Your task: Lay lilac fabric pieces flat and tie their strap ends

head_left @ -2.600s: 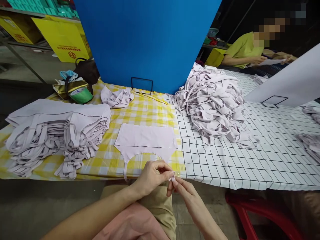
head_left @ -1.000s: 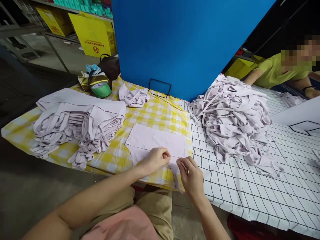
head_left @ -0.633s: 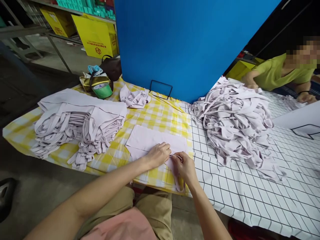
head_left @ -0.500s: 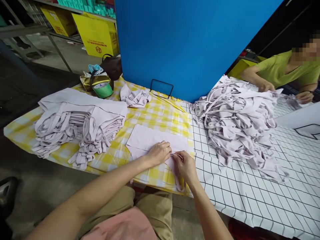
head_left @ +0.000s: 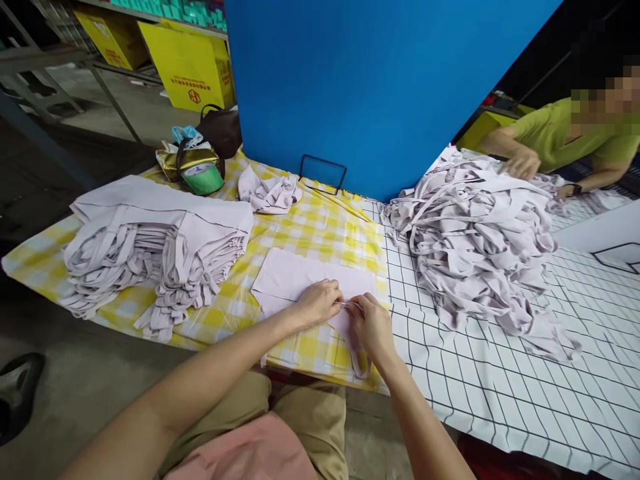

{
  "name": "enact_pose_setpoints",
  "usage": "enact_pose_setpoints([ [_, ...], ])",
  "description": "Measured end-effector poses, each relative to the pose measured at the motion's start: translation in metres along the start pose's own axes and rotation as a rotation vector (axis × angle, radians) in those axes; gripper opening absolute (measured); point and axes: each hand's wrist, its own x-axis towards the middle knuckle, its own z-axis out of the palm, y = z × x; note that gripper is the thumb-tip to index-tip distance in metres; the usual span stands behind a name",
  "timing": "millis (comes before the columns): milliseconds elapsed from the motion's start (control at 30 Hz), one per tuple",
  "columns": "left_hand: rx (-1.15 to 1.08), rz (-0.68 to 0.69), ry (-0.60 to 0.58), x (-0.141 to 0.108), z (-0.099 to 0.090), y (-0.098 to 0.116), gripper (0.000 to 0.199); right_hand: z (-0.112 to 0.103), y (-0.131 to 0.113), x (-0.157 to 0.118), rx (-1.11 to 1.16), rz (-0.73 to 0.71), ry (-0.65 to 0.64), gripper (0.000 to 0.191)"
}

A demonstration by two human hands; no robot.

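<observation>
A pale lilac fabric piece with a strap (head_left: 310,270) lies flat before me on the yellow checked cloth (head_left: 320,347). My left hand (head_left: 320,301) rests on its lower middle, fingers curled and pinching the fabric's edge. Just to the right, my right hand (head_left: 371,323) pinches the same edge, its fingertips close to those of the left. Below the right hand a narrow strap loop hangs towards the table's front edge. What exactly lies between the fingertips is too small to make out.
A neat stack of strapped fabric pieces (head_left: 165,213) is on the left. On the white grid cloth (head_left: 450,380) lies a loose heap of them (head_left: 480,233). A blue panel (head_left: 380,87) stands behind. Green tape (head_left: 203,177) sits back left. A co-worker (head_left: 555,137) reaches behind the heap.
My right hand has shifted slightly, its fingers still at the fabric's edge; my left hand stays nearly in place. The co-worker's hand has lifted off the heap and moved left.
</observation>
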Motion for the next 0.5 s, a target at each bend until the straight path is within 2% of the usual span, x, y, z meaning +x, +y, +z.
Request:
enact_pose_setpoints([
  [333, 0.012, 0.005, -0.007, 0.001, 0.001, -0.001, 0.014, -0.012, 0.005, 0.019, 0.025, -0.108, -0.151, 0.019],
  [500, 0.031, -0.003, -0.014, 0.002, 0.002, -0.003, 0.014, -0.012, 0.002, 0.023, 0.04, -0.106, -0.153, 0.018],
])
